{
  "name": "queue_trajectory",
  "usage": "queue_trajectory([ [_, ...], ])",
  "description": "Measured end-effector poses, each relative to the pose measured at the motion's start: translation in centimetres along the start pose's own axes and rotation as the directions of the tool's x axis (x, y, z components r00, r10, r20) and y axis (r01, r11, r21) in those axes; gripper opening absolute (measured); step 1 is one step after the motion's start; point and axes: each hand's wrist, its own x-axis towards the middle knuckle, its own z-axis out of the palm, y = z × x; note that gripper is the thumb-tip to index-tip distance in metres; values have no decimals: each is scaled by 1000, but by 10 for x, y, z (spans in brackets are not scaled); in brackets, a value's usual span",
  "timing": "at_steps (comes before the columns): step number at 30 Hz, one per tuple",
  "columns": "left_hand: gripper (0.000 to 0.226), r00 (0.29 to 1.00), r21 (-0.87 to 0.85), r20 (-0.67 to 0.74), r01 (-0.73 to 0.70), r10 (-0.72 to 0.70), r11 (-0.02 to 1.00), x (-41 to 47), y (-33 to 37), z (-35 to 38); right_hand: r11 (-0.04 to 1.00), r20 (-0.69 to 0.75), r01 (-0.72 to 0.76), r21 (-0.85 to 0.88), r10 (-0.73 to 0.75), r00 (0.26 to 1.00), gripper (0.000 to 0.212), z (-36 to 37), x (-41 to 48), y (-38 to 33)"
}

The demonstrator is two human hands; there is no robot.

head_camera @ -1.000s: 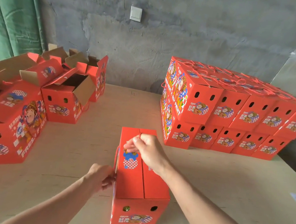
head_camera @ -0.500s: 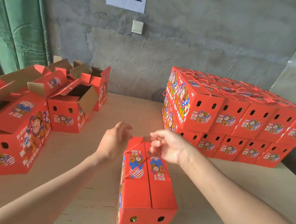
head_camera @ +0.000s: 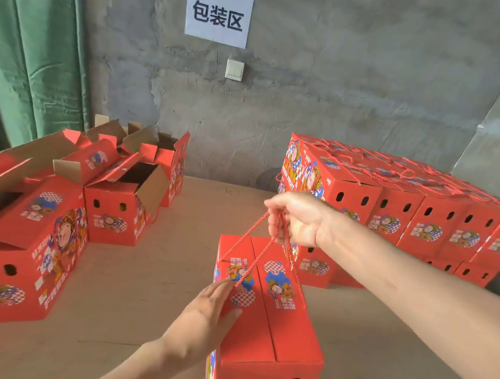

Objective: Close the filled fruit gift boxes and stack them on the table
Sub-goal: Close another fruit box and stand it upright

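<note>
A closed red fruit gift box [head_camera: 278, 323] stands on the wooden table [head_camera: 128, 293] right in front of me. My right hand [head_camera: 298, 218] grips its red rope handle [head_camera: 252, 250] and holds the cords taut above the lid. My left hand [head_camera: 209, 316] lies with straight fingers on the left side of the lid, near where a cord meets it. Two rows high, a stack of closed red boxes [head_camera: 393, 209] fills the back right of the table.
Several red boxes with open flaps [head_camera: 126, 195] stand at the left, the nearest one [head_camera: 20, 246] large and close to the table's left side. A grey wall with a paper sign [head_camera: 218, 13] and a green curtain [head_camera: 33, 46] lie behind.
My right hand has pulled the rope handle upward and to the right. My left hand came down from the box's far end onto the lid. The view tilted up.
</note>
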Motion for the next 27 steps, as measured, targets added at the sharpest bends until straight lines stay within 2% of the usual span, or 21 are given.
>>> queue_trajectory([
  [5, 41, 984, -70, -151, -106, 95, 992, 24, 23, -32, 990, -14, 140, 19, -139, 990, 34, -15, -2, -44],
  [9, 37, 975, -71, -165, -160, 147, 985, 50, 21, -40, 969, -119, 246, 12, -243, 963, 32, -18, 15, -57],
  [13, 51, 999, -98, -45, -29, 25, 995, 75, -2, -21, 976, -224, 188, -108, -208, 952, 30, -15, 48, -39],
  [16, 62, 996, 86, -40, 86, -83, 993, 91, -16, -2, 971, -307, 146, -191, -200, 931, 23, -12, 74, -24],
  [18, 58, 995, 196, -63, 91, -80, 976, 95, -26, 10, 972, -349, 132, -197, -195, 917, 19, -11, 89, -18],
  [21, 48, 999, 192, 29, 33, -40, 981, 90, -38, 29, 967, -368, 133, -215, -207, 907, 11, -7, 106, -8],
  [23, 42, 994, 166, 87, 46, -61, 985, 87, -48, 38, 956, -355, 120, -269, -214, 910, 12, -8, 114, 6],
  [25, 40, 981, 124, 165, 85, -105, 989, 86, -59, 44, 921, -336, 65, -383, -205, 919, 14, -11, 116, 26],
  [27, 45, 967, 98, 228, 95, -115, 991, 86, -68, 49, 799, -331, -26, -601, -219, 918, 20, -15, 114, 58],
])
